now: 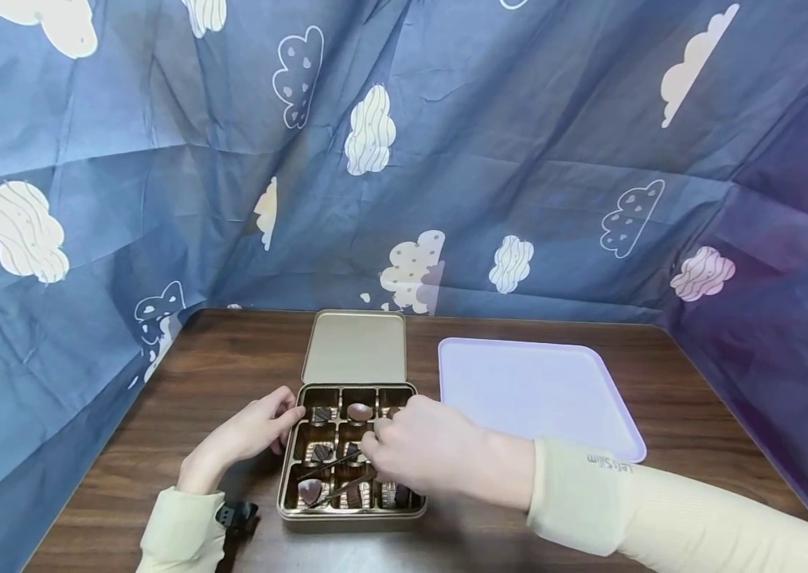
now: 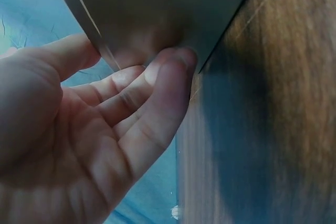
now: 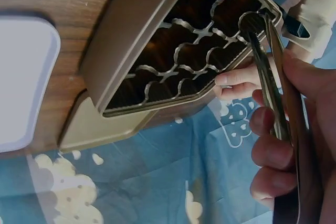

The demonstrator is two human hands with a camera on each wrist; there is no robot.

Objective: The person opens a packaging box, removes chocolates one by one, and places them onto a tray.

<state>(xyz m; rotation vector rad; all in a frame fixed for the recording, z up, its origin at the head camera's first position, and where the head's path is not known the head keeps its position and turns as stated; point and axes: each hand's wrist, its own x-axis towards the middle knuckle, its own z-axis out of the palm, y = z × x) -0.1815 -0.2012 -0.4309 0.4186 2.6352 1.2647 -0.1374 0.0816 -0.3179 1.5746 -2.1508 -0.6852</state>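
Note:
A gold chocolate tin (image 1: pixel 353 521) sits on the table, divided into compartments with several chocolates in them. My left hand (image 1: pixel 249 434) holds its left side, thumb at the rim and bent fingers against the outer wall (image 2: pixel 142 9) in the left wrist view. Over the tin, my right hand (image 1: pixel 418 446) grips a pair of metal tongs (image 3: pixel 270 77). The tong tips reach into the front left compartment, close to a pinkish heart-shaped chocolate (image 1: pixel 310 490). Dark square chocolates, one of them (image 1: pixel 322 453) in the left column, lie in other compartments. The right hand covers part of the right column.
Behind the compartments the tin's lid (image 1: pixel 355 346) is folded back flat. A pale lilac tray (image 1: pixel 525 382) lies to the right, partly under the right forearm. Blue cloud-print cloth (image 1: pixel 475 191) hangs around the back and sides of the wooden table (image 1: pixel 246 350).

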